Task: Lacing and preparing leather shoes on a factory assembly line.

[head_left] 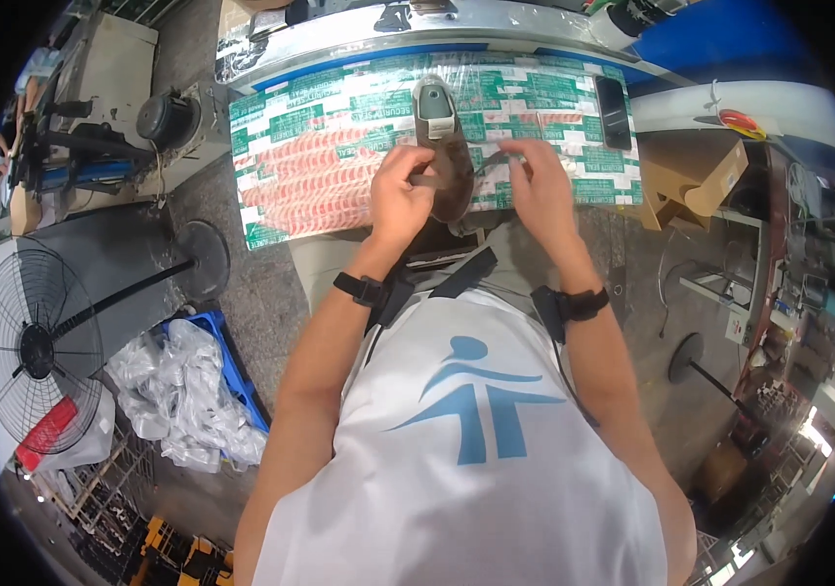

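A brown shoe (455,161) lies on the table, its toe toward me and its pale-lined opening at the far end. My left hand (403,195) is closed at the shoe's left side, with a dark flat lace (425,181) pinched between thumb and fingers. On the other side, my right hand (542,184) is also closed, its thumb and forefinger at the end of a dark lace (492,162) that runs out from the shoe. Both laces are small and partly hidden by my fingers.
Green, white and red printed tape covers the tabletop (310,161). A black phone (614,113) lies at its right edge. An open cardboard box (696,186) stands to the right. At left are a black fan (37,350) and a blue crate (232,366) with clear plastic bags (188,391).
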Demonstrator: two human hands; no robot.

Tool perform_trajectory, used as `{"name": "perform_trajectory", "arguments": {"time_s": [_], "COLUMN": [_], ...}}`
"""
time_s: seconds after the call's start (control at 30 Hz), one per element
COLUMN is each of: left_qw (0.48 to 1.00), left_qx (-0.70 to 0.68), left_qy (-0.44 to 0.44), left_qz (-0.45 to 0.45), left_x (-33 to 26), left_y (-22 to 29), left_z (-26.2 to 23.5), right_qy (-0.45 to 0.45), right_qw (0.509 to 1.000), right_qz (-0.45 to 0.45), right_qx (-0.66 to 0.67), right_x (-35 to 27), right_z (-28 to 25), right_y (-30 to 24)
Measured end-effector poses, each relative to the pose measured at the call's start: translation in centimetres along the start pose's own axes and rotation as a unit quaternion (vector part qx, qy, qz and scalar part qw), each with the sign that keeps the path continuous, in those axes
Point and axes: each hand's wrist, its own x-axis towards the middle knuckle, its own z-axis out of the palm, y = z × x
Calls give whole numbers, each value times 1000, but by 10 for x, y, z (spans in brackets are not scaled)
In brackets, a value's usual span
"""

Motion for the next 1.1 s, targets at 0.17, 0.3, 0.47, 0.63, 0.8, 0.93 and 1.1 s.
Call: {"name": "perform_trajectory", "arguments": {"time_s": [0.17,0.3,0.47,0.63,0.8,0.93,1.1], "left_qw": [990,986,936,983,934,988,954], "left_qx": [77,95,263,39,160,86,241], "left_qy": [-56,-72,-135,-181,-311,-117,-139], "left_qz": [105,116,190,-10,-74,46,110], "left_x": [11,12,24,39,31,25,34], "left_y": [19,22,30,29,37,46,40], "left_z": [-4,-10,-23,-35,-47,-36,-16], "right_qy": [-45,-100,-90,-125,-142,-151,-261], "right_qw": [983,974,980,959,948,963,955], "right_qz": [-155,-203,-171,-245,-255,-211,-103], "right_qx": [90,25,37,-68,-127,75,99], "right_x": [34,46,51,42,55,40,49], "right_z": [39,40,38,36,7,17,13], "right_y": [-7,-7,-3,-5,1,-12,-13]}}
